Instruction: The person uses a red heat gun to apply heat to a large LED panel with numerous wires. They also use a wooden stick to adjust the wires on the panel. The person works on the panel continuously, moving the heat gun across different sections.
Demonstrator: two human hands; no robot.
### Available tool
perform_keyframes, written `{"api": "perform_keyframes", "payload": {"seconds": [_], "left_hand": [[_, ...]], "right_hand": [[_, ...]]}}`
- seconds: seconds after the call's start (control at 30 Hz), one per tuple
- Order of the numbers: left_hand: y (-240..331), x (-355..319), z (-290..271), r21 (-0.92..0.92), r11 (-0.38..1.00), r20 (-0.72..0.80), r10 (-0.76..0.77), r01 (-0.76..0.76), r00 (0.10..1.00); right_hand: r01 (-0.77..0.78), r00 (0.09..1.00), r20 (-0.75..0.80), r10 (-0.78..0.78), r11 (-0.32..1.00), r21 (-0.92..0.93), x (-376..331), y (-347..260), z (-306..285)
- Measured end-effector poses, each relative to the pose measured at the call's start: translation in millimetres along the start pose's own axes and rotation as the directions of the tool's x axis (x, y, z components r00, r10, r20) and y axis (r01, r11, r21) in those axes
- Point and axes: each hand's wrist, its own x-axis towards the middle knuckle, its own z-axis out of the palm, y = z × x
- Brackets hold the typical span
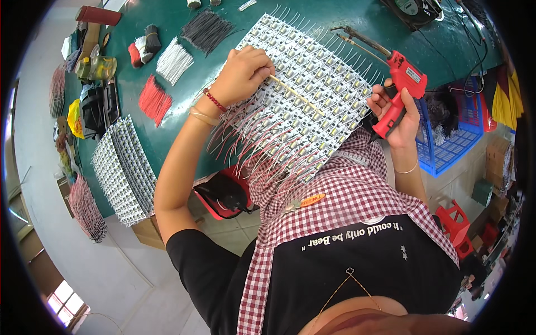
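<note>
A white panel of LED circuit boards (312, 72), with rows of small components, lies tilted at the table edge over my lap. Red and white wires (245, 139) hang from its near side, and thin white wires stick out along its far edges. My left hand (245, 72) is closed in a pinch on a thin wooden stick (296, 95), which slants across the panel's face. At the panel's right corner, my right hand (399, 114) is wrapped round the handle of a red soldering gun (406, 75). Its metal tip points away to the upper left, over the panel's far edge.
Bundles of red wires (154, 100), white wires (175, 60) and black wires (206, 30) lie on the green table (190, 103). More LED panels (125, 170) are stacked at the left edge. A blue crate (446, 156) stands at right, below a black fan (412, 10).
</note>
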Motion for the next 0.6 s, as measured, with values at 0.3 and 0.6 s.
{"api": "perform_keyframes", "payload": {"seconds": [0.3, 0.6], "left_hand": [[3.2, -1.6, 6.2, -0.025, 1.000, 0.001, -0.003, 0.003, 1.000], [4.7, -1.9, 11.1, -0.080, 0.996, -0.013, 0.031, -0.032, 0.999]], "right_hand": [[-0.002, 0.999, 0.047, 0.001, 1.000, 0.028, 1.0, 2.6, -8.6], [-0.013, 0.999, 0.048, 0.012, 0.999, 0.031, 1.4, 2.6, -10.1]]}}
